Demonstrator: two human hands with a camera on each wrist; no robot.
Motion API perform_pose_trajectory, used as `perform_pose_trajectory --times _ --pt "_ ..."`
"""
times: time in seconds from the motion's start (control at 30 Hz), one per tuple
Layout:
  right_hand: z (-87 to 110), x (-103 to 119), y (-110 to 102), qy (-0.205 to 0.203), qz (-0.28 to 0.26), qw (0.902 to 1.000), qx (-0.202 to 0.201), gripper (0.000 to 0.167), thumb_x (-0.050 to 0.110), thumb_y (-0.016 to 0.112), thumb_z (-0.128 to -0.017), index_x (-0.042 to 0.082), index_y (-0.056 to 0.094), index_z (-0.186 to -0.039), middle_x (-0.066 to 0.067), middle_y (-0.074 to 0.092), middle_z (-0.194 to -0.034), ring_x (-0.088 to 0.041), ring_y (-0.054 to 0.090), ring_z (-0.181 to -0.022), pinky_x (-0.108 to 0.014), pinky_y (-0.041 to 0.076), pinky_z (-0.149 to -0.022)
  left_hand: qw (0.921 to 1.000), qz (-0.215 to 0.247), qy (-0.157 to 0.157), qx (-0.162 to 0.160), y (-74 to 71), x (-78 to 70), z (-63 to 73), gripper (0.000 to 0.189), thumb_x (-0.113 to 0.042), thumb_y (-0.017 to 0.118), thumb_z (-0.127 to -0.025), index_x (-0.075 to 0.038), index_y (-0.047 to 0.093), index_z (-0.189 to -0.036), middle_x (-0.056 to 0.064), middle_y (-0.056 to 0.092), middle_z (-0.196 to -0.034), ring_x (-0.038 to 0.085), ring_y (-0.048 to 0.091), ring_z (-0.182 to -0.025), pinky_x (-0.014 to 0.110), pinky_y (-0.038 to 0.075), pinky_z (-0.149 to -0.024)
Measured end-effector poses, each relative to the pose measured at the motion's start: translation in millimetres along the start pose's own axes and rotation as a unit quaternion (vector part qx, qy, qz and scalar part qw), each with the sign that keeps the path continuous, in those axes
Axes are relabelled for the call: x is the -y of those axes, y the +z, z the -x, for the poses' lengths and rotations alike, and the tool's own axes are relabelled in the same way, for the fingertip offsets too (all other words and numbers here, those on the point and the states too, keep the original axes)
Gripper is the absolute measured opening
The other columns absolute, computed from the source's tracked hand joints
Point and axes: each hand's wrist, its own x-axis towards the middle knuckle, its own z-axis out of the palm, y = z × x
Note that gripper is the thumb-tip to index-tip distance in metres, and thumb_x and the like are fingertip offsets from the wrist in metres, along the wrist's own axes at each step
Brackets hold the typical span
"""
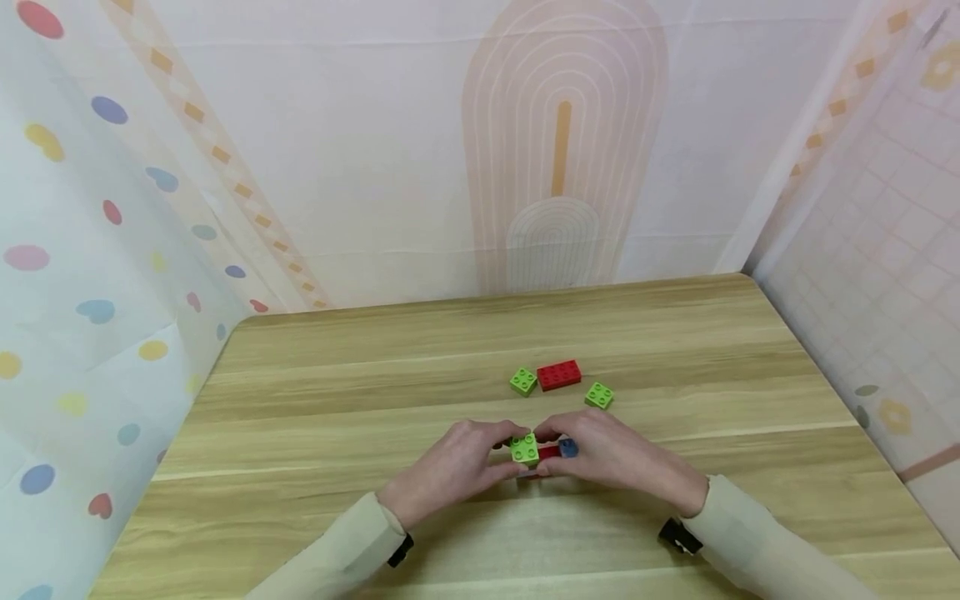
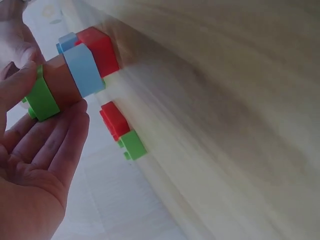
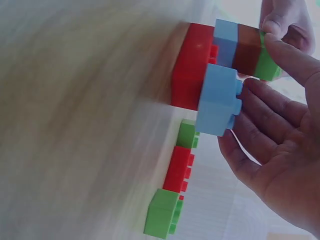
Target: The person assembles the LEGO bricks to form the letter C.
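Observation:
A small stack of toy building bricks stands on the table between the two hands. On top is a green brick [image 1: 524, 450]; under it come a brown brick [image 3: 247, 50] and a light blue brick [image 2: 83, 70]. The lowest is a long red brick [image 3: 192, 65], which also bears a second light blue brick [image 3: 217, 97] beside the tower. My left hand [image 1: 457, 458] pinches the green brick from the left with thumb and fingers. From the right, my right hand [image 1: 607, 450] reaches over the second blue brick and grips the tower near the green brick.
Behind the stack lie a loose green brick [image 1: 523, 382], a red brick [image 1: 558, 375] and another green brick [image 1: 599, 396]. Patterned cloth [image 1: 375, 167] hangs along the back and sides of the wooden table [image 1: 337, 400].

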Motion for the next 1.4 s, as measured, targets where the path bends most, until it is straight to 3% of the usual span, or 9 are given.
perform_pose_trajectory --times 0.17,0.3,0.37,0.57,0.8,1.03,1.23,1.4 --pt "1.3 2.9 -2.9 0.000 -0.006 0.9999 -0.011 0.040 0.050 0.066 -0.089 0.020 0.068 -0.116 0.014 0.066 -0.110 -0.004 0.061 -0.099 -0.028 0.052 -0.084 0.9942 0.099 -0.042 -0.001 0.5 2.6 0.5 0.049 -0.040 0.072 -0.085 -0.014 0.062 -0.126 -0.002 0.066 -0.120 0.009 0.064 -0.102 0.025 0.052 -0.087" --pt "1.8 3.5 -3.5 -0.006 -0.016 0.9997 -0.019 0.036 0.045 0.065 -0.090 0.022 0.067 -0.117 0.016 0.065 -0.113 -0.003 0.060 -0.103 -0.031 0.053 -0.087 0.9824 0.177 -0.059 -0.015 1.7 5.2 1.8 0.034 -0.030 0.074 -0.086 -0.015 0.063 -0.115 -0.002 0.068 -0.112 0.008 0.065 -0.100 0.024 0.052 -0.087" --pt "1.4 3.2 -3.3 -0.012 -0.023 0.9995 -0.020 0.034 0.044 0.065 -0.091 0.022 0.067 -0.116 0.016 0.065 -0.112 -0.004 0.061 -0.103 -0.032 0.053 -0.086 0.9797 0.190 -0.058 -0.024 3.2 6.3 2.3 0.029 -0.027 0.074 -0.087 -0.015 0.064 -0.111 -0.003 0.069 -0.109 0.008 0.065 -0.099 0.024 0.052 -0.086" --pt "2.7 -0.3 -4.2 -0.024 -0.032 0.9989 -0.024 0.032 0.043 0.064 -0.091 0.021 0.068 -0.114 0.016 0.066 -0.108 -0.004 0.062 -0.101 -0.033 0.054 -0.085 0.9839 0.169 -0.029 -0.050 8.0 4.9 1.2 0.026 -0.028 0.071 -0.088 -0.013 0.067 -0.110 -0.002 0.071 -0.107 0.010 0.065 -0.102 0.025 0.052 -0.087" --pt "8.5 -2.2 -5.8 -0.019 -0.033 0.9990 -0.023 0.032 0.043 0.064 -0.092 0.022 0.068 -0.115 0.017 0.065 -0.109 -0.002 0.061 -0.102 -0.034 0.053 -0.087 0.9857 0.159 -0.018 -0.052 14.2 2.4 0.2 0.026 -0.028 0.068 -0.091 -0.013 0.067 -0.112 -0.002 0.070 -0.110 0.010 0.065 -0.102 0.025 0.052 -0.088" --pt "10.6 -3.7 -7.1 0.003 -0.045 0.9987 -0.024 0.037 0.046 0.063 -0.092 0.020 0.067 -0.118 0.015 0.065 -0.112 -0.004 0.060 -0.105 -0.035 0.053 -0.088 0.9860 0.154 -0.029 -0.057 14.5 1.6 1.6 0.027 -0.028 0.070 -0.090 -0.016 0.067 -0.113 -0.007 0.069 -0.110 0.012 0.066 -0.100 0.028 0.053 -0.087" --pt "7.0 -6.3 -15.3 0.028 -0.021 0.9970 -0.069 0.045 0.050 0.060 -0.093 0.015 0.066 -0.121 0.008 0.067 -0.114 -0.010 0.061 -0.108 -0.039 0.052 -0.090 0.9855 0.155 -0.047 -0.049 14.1 0.4 2.4 0.031 -0.031 0.070 -0.090 -0.015 0.065 -0.116 -0.003 0.069 -0.112 0.017 0.066 -0.100 0.028 0.052 -0.087" --pt "-2.9 -10.5 -22.1 0.017 0.011 0.9954 -0.094 0.041 0.046 0.062 -0.093 0.016 0.065 -0.121 0.005 0.066 -0.117 -0.013 0.060 -0.110 -0.038 0.051 -0.092 0.9847 0.160 -0.054 -0.042 14.8 0.2 2.7 0.035 -0.033 0.071 -0.089 -0.014 0.064 -0.118 -0.002 0.068 -0.114 0.017 0.066 -0.100 0.027 0.052 -0.087"
